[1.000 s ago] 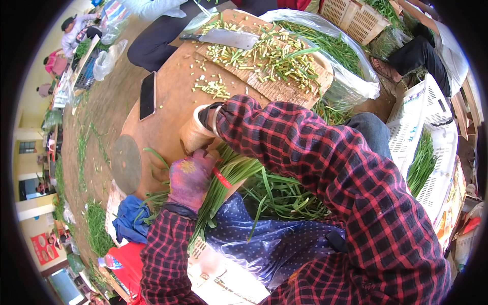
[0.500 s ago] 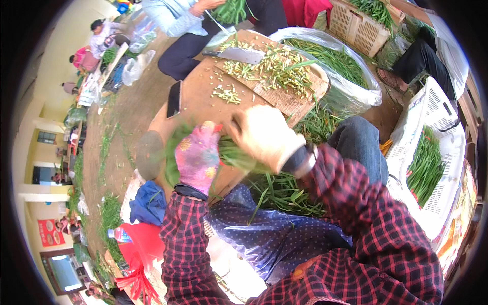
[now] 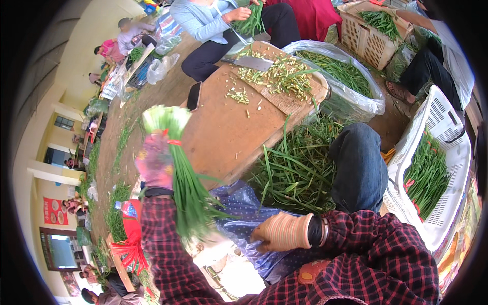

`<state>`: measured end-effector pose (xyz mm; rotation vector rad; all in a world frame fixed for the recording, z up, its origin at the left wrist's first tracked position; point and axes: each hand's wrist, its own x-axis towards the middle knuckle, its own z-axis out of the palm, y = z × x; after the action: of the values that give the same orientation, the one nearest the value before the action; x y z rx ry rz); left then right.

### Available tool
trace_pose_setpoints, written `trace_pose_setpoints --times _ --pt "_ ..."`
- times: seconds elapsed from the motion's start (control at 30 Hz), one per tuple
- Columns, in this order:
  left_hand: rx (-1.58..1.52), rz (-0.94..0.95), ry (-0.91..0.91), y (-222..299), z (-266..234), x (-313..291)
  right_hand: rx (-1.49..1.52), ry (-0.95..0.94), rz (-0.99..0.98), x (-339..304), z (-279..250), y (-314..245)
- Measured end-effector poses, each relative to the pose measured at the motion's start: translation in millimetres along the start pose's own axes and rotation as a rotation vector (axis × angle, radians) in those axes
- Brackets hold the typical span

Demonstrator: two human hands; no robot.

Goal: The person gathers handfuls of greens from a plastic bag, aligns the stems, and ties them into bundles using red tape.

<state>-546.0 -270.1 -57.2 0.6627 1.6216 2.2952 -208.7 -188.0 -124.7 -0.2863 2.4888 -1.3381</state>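
My left hand [image 3: 154, 161], in a pink and purple patterned glove, is closed round a bunch of garlic chives [image 3: 189, 185]. A red tie [image 3: 174, 142] circles the bunch just below its pale, cut ends, which point up and away from me. The green leaves hang down toward my lap, blurred by motion. Lower and to the right, my right hand [image 3: 280, 233] wears an orange and cream striped glove. Its fingers are curled in above the purple polka-dot apron [image 3: 229, 202]; whatever they may hold is hidden. Loose green leaves [image 3: 300, 173] lie beyond it.
A wooden board [image 3: 218, 132] carries a cleaver [image 3: 253, 62], chopped stalk ends [image 3: 290, 76] and a phone [image 3: 193, 95]. Behind it stands a plastic bag of greens [image 3: 373, 104]. A white crate [image 3: 438, 109] of tied bunches is at right. A co-worker [image 3: 206, 23] sits opposite, handling greens.
My left hand has moved left, bringing the tied bunch into clear sight. My right hand has left the bunch and dropped back toward my lap. The whole view has shifted slightly.
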Motion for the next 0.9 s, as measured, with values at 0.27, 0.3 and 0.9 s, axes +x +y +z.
trace_pose_setpoints --times 0.27,0.3,0.9 --pt "0.784 -0.157 -0.220 -120.3 48.6 -44.1 0.841 0.300 0.308 -8.8 -17.9 72.0" --pt "0.666 -0.297 -0.218 -139.6 53.7 -53.6 0.754 0.370 0.389 -9.7 -23.5 77.5" --pt "1.433 0.586 -0.918 -65.8 90.3 -65.2 0.964 0.899 0.533 31.7 -43.9 130.2"
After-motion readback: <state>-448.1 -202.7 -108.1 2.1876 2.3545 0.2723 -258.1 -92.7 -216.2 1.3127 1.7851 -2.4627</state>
